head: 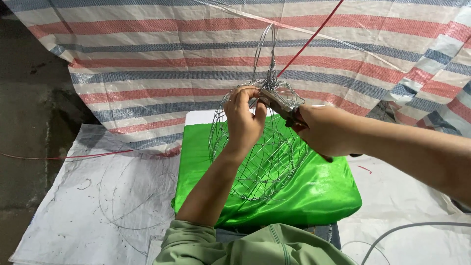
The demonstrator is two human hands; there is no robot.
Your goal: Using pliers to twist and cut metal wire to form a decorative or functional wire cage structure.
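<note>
Both hands grip tight: left hand [243, 122] on wire basket [260, 147], right hand [326, 130] on pliers [280, 104], above green cushion [314, 191].

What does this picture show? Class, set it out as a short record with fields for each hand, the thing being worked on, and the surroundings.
left hand: pinches the upper rim of the wire basket
right hand: grips pliers, their tip at the rim beside the left fingers
wire basket: rounded mesh, hanging from wire loops
under the basket: green cloth over a block
background: striped tarpaulin, crossed by a red cord
floor: white sheet with loose wire
</note>
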